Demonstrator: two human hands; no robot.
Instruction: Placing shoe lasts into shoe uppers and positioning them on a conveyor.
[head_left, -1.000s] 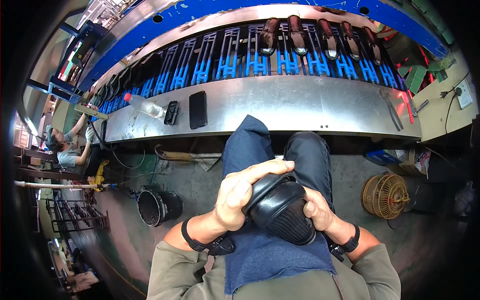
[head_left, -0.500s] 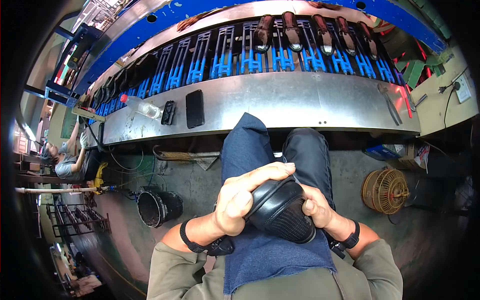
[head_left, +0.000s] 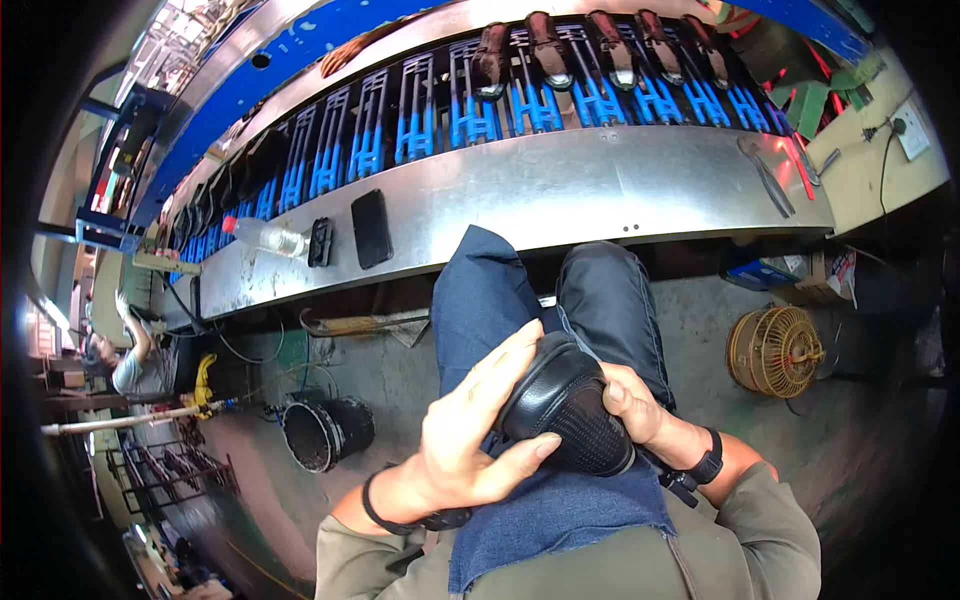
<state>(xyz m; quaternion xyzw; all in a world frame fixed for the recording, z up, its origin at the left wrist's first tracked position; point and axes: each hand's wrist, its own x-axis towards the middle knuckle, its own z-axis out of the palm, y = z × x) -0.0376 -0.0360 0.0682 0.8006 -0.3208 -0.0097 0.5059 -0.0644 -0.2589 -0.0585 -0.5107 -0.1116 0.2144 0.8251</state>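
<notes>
A black shoe with a smooth padded collar and a perforated panel is held above the blue denim cloth on my lap. My right hand grips its right side, the thumb resting on the perforated part. Along the left side lies my left hand, fingers stretched straight and the thumb spread away toward the perforated panel. That hand touches the shoe without closing round it. The shoe's underside is hidden, as are most of my right fingers.
Ahead runs a metal bench with a phone, a plastic bottle and pincers. Several brown shoes sit on a rack of blue supports beyond. A black bucket, a caged fan and another person are around me.
My left hand has loosened, its curled fingers and thumb now straightened and spread. The shoe stays in my right hand. My view has tilted slightly, and the person at the left has shifted.
</notes>
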